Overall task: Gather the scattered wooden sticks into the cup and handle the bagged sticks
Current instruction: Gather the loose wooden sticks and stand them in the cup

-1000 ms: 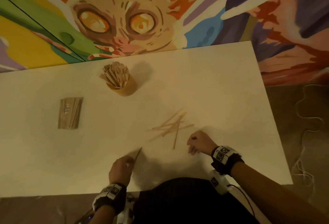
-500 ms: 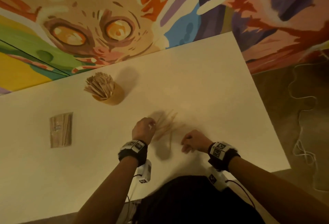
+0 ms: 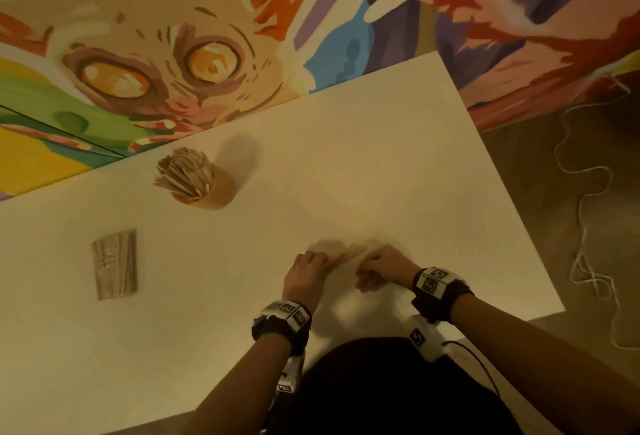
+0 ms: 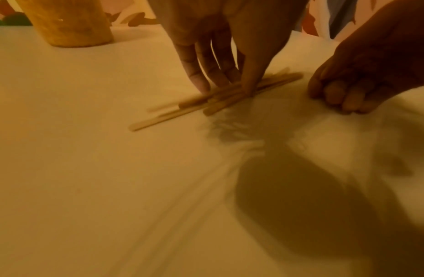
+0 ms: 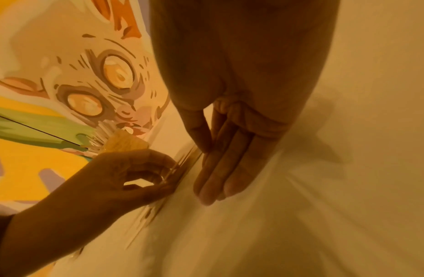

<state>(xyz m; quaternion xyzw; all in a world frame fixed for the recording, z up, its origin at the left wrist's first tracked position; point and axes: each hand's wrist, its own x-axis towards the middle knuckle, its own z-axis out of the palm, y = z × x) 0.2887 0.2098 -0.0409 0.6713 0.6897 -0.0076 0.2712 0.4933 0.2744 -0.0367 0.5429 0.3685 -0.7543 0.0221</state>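
left grip [image 3: 304,277]: I see it pinching the loose sticks [image 4: 215,102] lying bunched on the surface [image 3: 381,175] | right grip [image 3: 382,266]: released, holding nothing, just beside the stick ends | cup [image 3: 216,189]: upright, stick-filled, well apart | bagged sticks [image 3: 116,263]: flat, far left

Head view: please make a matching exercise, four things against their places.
1. tan round cup full of sticks
2. clear bag of wooden sticks
3. loose flat wooden sticks
4. thin white cord

a. on the floor beside the white table
b. between left hand and right hand
c. lying flat, table's left
d. upright, near the painted wall

Pairs: 1-d, 2-c, 3-b, 4-a.
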